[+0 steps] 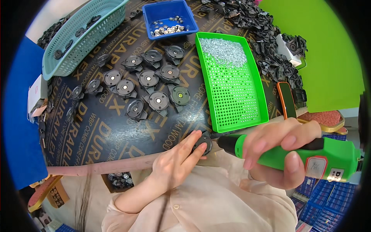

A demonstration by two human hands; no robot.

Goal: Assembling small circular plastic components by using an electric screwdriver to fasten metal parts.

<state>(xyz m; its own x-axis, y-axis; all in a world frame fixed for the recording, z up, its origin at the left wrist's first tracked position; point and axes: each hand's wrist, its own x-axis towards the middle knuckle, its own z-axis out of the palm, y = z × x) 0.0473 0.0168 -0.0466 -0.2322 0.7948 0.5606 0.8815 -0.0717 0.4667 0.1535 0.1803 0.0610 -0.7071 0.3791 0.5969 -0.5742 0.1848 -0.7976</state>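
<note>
My left hand (176, 162) is closed around a round black plastic part (203, 144) at the table's front edge, the fingertips pressing on its near side. In my right hand (276, 135) is a green and black electric screwdriver (338, 154), lying nearly level with its black nose toward that part. The bit's tip cannot be made out clearly. Beyond my hands, several similar black round parts (158, 100) stand grouped on the dark table. A green perforated tray (215, 112) with a heap of small silver screws (224, 50) at its far end sits just past the screwdriver.
A blue bin (170, 37) with small round metal pieces stands at the back. At the far left is a teal basket (77, 50). Black plastic pieces (266, 50) are piled at the right, near an orange-edged phone (286, 99). A small white box (37, 94) lies at the left.
</note>
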